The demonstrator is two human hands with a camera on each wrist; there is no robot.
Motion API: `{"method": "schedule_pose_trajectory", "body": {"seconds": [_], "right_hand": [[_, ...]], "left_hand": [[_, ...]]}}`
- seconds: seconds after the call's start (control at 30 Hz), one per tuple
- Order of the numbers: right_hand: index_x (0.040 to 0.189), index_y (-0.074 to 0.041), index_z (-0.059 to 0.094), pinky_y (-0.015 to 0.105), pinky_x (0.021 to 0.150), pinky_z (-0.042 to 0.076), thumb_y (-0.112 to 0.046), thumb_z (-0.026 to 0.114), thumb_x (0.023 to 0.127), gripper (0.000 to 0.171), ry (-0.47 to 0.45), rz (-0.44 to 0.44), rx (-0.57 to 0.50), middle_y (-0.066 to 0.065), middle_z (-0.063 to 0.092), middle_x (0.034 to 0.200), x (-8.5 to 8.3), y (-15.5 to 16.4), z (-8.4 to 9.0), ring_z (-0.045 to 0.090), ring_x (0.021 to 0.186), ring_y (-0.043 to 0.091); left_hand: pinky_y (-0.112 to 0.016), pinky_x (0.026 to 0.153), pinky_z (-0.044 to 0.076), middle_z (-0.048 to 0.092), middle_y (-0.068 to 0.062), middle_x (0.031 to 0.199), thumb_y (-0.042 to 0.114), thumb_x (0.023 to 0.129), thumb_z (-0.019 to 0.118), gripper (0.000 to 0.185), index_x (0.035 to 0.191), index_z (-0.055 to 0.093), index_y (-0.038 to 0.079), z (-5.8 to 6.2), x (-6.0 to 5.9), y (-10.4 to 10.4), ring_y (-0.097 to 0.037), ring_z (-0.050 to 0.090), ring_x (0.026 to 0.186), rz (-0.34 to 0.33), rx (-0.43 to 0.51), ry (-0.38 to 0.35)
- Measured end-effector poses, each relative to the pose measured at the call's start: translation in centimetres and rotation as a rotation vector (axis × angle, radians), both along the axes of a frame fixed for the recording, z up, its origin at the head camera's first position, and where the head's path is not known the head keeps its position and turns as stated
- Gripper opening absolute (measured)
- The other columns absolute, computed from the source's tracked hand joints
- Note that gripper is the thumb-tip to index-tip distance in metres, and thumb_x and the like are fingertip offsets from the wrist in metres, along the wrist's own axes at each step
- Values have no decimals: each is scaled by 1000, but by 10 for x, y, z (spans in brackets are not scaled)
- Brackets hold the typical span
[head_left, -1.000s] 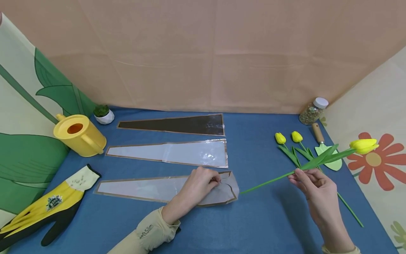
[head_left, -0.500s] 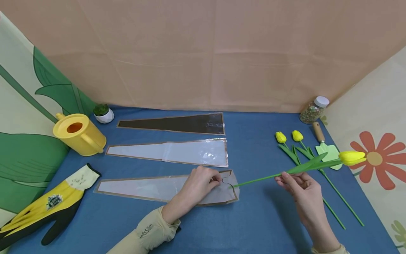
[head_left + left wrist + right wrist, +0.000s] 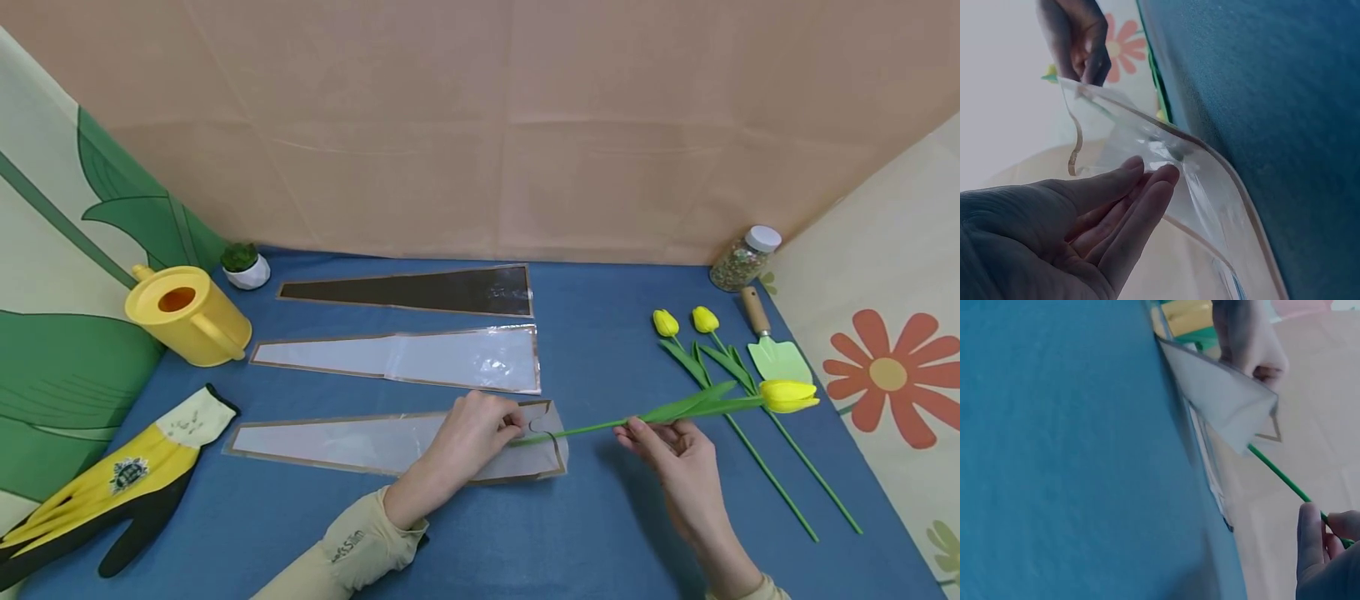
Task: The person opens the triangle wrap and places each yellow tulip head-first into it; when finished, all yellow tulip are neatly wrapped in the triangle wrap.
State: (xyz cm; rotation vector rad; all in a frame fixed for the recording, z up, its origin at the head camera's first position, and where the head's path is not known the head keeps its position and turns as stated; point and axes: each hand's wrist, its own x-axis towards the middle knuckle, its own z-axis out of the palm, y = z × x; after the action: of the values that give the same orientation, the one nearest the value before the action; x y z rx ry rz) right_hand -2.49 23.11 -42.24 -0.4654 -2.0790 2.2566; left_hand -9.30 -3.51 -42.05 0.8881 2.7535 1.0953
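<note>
My left hand (image 3: 480, 429) pinches the upper film of the nearest clear flower sleeve (image 3: 322, 443), which has a brown border, close to its wide right end. That mouth is lifted and spread in the left wrist view, with thumb and fingertips (image 3: 1132, 164) at the film. With thumb and fingers, my right hand (image 3: 675, 467) pinches the green stem of a yellow tulip (image 3: 787, 396) just below its leaves. The stem (image 3: 1279, 474) runs leftward into the sleeve's mouth, its tip near my left fingers. The bloom points right.
Two more sleeves, one clear (image 3: 465, 360) and one dark (image 3: 420, 292), lie behind. Two tulips (image 3: 665, 323) and a trowel (image 3: 780, 358) lie right, below a jar (image 3: 745, 258). At left are a yellow watering can (image 3: 187, 317), a potted plant (image 3: 246, 268) and a garden glove (image 3: 127, 483).
My right hand has moved left and slightly down with the tulip, and the stem's tip has passed from the sleeve's edge to inside it. The left hand has stayed in place.
</note>
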Motion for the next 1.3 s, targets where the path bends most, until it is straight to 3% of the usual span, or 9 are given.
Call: {"method": "schedule_pose_trajectory", "body": {"seconds": [0.23,0.47,0.8,1.07,1.3], "right_hand": [[129,18,49,34,93,59,-6,68,106,38,30,-34,-79,7,78,105,4,-10,-7,78,99,18],[134,17,49,34,96,58,-8,69,106,43,-17,-71,-95,6,77,108,5,-19,-9,78,101,17],[124,17,56,32,92,59,2,69,104,29,-18,-62,-124,10,78,103,5,-37,-17,79,97,18],[115,14,61,33,88,61,5,69,102,17,36,-140,-139,11,79,98,4,-53,-19,79,90,18],[116,15,60,32,88,61,7,69,101,19,33,-117,-134,12,78,98,1,-61,-22,79,90,17]], "left_hand": [[-23,58,53,77,-4,82,-1,91,84,10,86,82,8,0,2,2,-11,68,67,42,-8,53],[-22,54,49,75,-3,77,-2,90,84,14,81,80,8,-1,3,2,-7,61,61,59,-13,102],[-23,55,50,73,0,72,-2,87,85,16,80,79,10,0,5,4,-9,64,62,74,-14,112],[-22,54,49,73,-1,73,0,88,86,15,80,78,11,1,6,4,-10,66,62,79,-20,146],[-23,54,49,73,-2,74,0,88,86,16,80,78,11,2,6,4,-11,66,64,83,-24,165]]}}
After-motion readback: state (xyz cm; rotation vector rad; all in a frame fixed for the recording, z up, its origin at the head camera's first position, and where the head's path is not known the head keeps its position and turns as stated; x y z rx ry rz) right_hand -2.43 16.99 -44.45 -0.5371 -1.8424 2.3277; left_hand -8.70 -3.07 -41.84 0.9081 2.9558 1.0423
